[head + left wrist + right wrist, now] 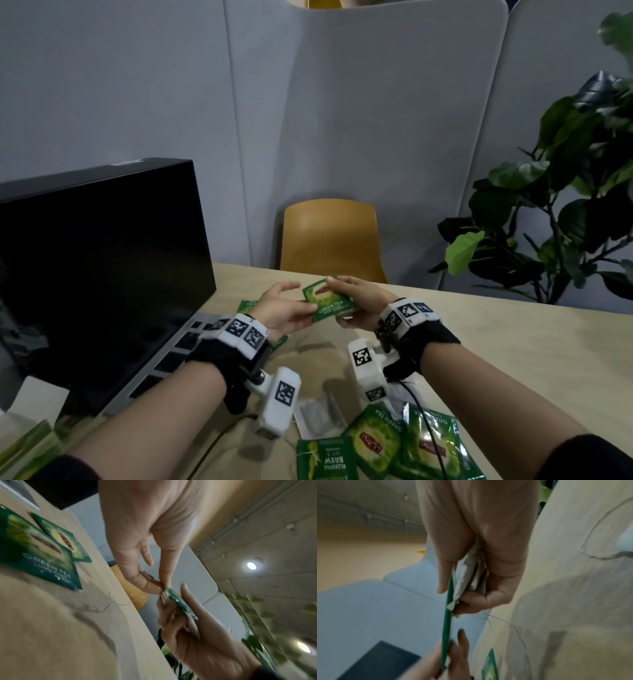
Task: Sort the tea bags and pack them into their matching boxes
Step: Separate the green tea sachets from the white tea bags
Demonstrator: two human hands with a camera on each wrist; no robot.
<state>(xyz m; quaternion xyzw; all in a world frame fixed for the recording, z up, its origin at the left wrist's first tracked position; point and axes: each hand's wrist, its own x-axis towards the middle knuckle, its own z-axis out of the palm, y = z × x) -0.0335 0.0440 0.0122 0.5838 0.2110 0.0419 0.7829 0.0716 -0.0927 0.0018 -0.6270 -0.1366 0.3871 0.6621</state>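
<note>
While both hands pinch it, the green tea bag [327,300] apparently sits between fingers [337,281].

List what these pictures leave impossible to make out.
- Matching boxes: none seen in any view.
- Stack of sachets behind the green tea sachet: count blurred, right wrist view.
- Left hand grip: fingertips hidden by the sachet, head view.
- Near sachets: cut off by the bottom edge, head view.

Right hand [476,536] grips a stack of tea bags [471,573] edge-on; left hand [453,654] pinches the green sachet [447,622] at its lower end, above the table [573,601]
</note>
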